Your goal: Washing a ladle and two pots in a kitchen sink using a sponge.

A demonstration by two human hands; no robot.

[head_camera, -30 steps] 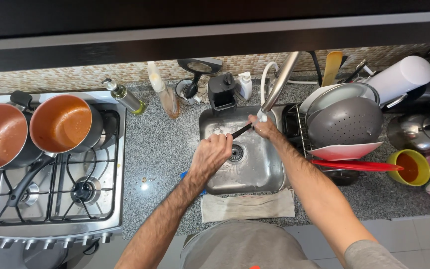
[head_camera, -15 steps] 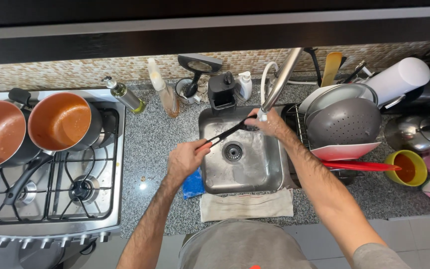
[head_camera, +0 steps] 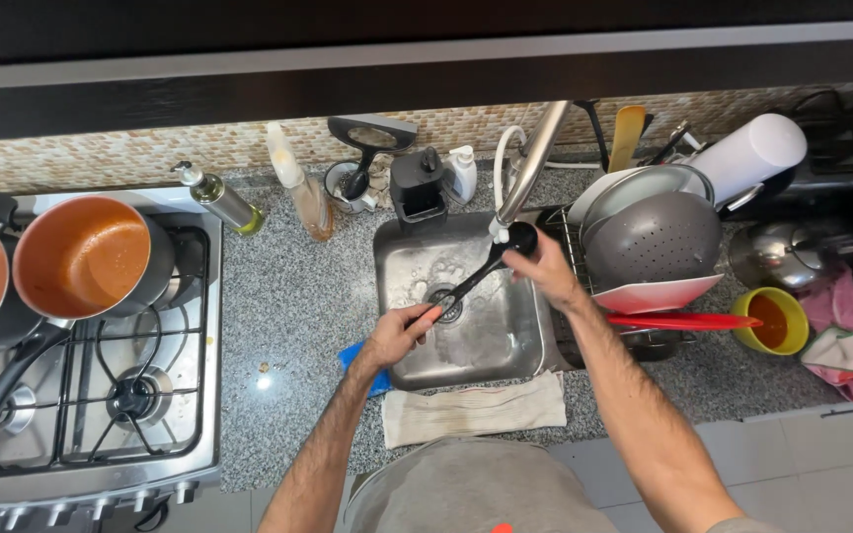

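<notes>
Raised ladle (head_camera: 481, 268); left hand (head_camera: 399, 334) apparently grips handle.

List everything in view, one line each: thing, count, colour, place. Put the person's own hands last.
ladle: 1, black, over the sink, bowl under the tap
sink: 1, steel, centre of the counter
tap: 1, steel, behind the sink
pans: 2, orange inside, on the stove at left
stove: 1, steel, left
oil bottle: 1, green, beside the stove
colander: 1, grey, in the dish rack right of the sink
cup: 1, yellow, right of the rack
cloth: 1, off-white, counter edge before the sink
left hand: holds the ladle's handle end
right hand: on the ladle near its bowl
</notes>
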